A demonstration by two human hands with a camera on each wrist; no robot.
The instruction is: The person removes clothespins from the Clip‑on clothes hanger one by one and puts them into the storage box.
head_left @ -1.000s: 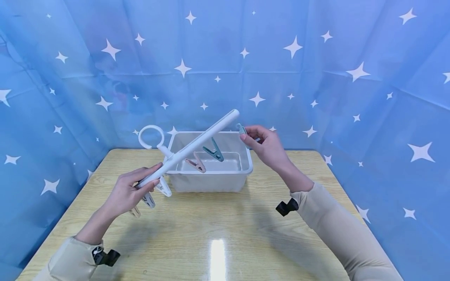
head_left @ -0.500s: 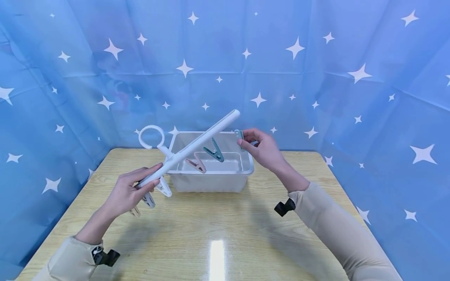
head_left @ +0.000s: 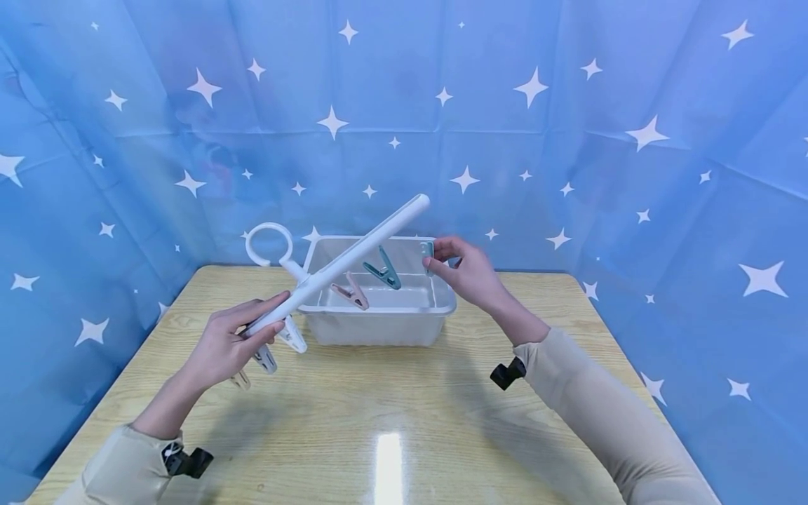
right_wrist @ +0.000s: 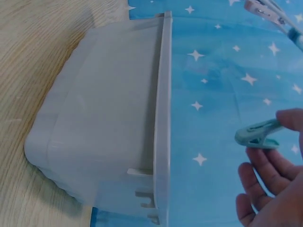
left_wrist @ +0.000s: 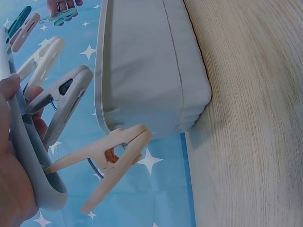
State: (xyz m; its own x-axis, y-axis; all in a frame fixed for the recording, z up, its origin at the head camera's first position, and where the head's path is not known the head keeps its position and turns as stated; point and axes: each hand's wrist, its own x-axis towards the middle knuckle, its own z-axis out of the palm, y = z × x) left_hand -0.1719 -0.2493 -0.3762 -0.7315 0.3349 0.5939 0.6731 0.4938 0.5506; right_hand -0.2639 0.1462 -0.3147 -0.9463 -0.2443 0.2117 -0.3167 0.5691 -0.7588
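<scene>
My left hand grips the lower end of a white clip hanger, tilted up to the right, its round hook at the left. From the bar hang a dark teal clip, a pink clip and a white clip. Closer to the palm, the left wrist view shows a grey clip and a beige clip. Between thumb and fingers, my right hand pinches a light teal clip, apart from the bar's upper end and over the right side of a bin.
The pale grey plastic bin stands at the back of the wooden table, beneath the hanger. Behind and on both sides hangs a blue curtain with white stars.
My right hand has moved left and slightly down with the light teal clip, which now points more upright. The left hand and the hanger have barely shifted.
</scene>
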